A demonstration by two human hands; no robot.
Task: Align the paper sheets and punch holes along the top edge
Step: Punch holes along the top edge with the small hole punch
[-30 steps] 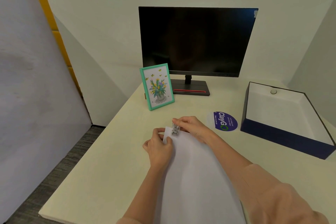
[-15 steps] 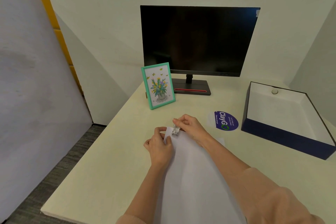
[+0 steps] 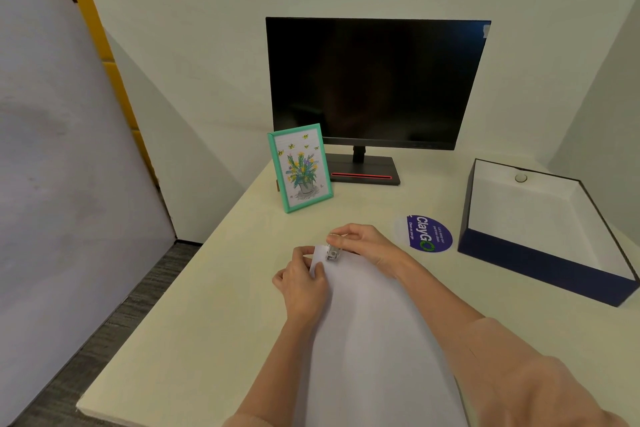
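The white paper sheets (image 3: 374,340) lie on the cream desk (image 3: 207,305) in front of the black monitor (image 3: 377,83). My left hand (image 3: 303,282) pinches their top left corner; my right hand (image 3: 367,243) grips the small silver hole punch (image 3: 333,251) clamped on their top edge.

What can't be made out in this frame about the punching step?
- Hole punch, head view: small, half covered by the right hand; whether it is pressed down is unclear.
- Paper sheets: top right corner is behind the right hand, near end is cut off by the bottom edge; sheet count and any holes not visible.
- Left hand covers the top left corner, so alignment cannot be checked.
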